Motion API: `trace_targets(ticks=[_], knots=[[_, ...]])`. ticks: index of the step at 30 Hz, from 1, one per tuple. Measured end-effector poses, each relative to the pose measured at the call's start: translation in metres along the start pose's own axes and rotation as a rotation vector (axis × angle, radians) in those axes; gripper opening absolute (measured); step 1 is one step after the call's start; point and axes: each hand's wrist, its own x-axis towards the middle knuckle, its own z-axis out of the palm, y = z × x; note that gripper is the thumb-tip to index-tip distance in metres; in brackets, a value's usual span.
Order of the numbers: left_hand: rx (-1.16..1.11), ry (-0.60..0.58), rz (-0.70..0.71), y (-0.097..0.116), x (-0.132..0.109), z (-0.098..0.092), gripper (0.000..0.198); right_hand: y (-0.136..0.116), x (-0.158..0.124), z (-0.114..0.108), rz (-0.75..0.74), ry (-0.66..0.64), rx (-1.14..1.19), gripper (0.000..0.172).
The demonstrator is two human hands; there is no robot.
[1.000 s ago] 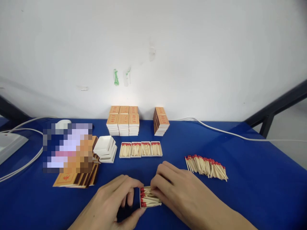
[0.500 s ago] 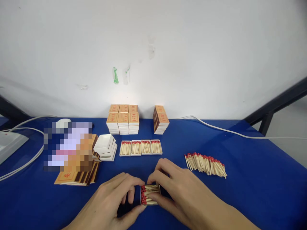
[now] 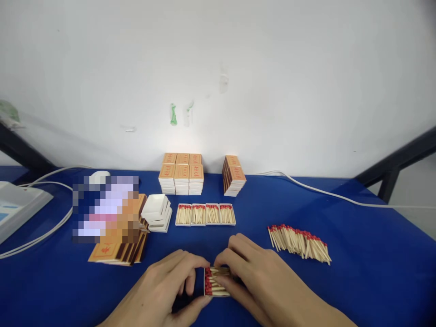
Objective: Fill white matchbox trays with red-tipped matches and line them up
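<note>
A small white matchbox tray [image 3: 215, 281] filled with red-tipped matches lies on the blue table near the front edge. My left hand [image 3: 166, 286] pinches its left end with thumb and fingers curled. My right hand [image 3: 259, 277] has its fingers curled over the tray's right end and presses on the matches. A loose heap of matches [image 3: 299, 240] lies to the right of my right hand.
Several filled trays [image 3: 205, 214] sit in a row behind my hands. Empty white trays [image 3: 157, 212] are stacked to the left, beside flat orange sleeves [image 3: 117, 250]. Stacks of closed matchboxes [image 3: 182, 175] and another stack [image 3: 233, 175] stand by the wall. Cables and a white device [image 3: 17, 206] lie at far left.
The matches in the tray have gone from splayed past its right end to lying inside it. My right fingers have closed in over them. The view has shifted slightly.
</note>
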Motion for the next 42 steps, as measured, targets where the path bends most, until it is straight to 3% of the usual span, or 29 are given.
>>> trace_targets(ticks=[12,16,22,29,37,39,42], knots=[[0.012,-0.044,-0.034,0.004,-0.001,-0.003,0.014,-0.006,-0.002,-0.010,0.050,-0.032,0.047,0.014],[0.052,-0.013,0.025,0.003,-0.001,-0.004,0.021,-0.005,-0.003,-0.011,0.064,-0.025,0.097,0.010],[0.144,-0.023,0.167,0.003,-0.003,-0.002,0.006,-0.005,-0.001,-0.012,0.064,-0.014,0.132,0.013],[0.146,-0.008,0.134,0.003,-0.004,0.000,0.004,-0.005,0.000,-0.015,0.080,-0.049,0.165,0.002],[0.109,0.023,0.077,0.005,-0.002,-0.001,0.006,-0.010,0.000,-0.022,0.141,-0.105,0.260,0.012],[0.118,0.032,0.043,0.006,-0.002,-0.002,0.014,-0.012,0.000,-0.026,0.192,-0.126,0.308,0.034],[0.128,0.056,0.005,0.006,-0.003,-0.004,0.030,-0.013,-0.001,-0.031,0.267,-0.203,0.381,0.092]])
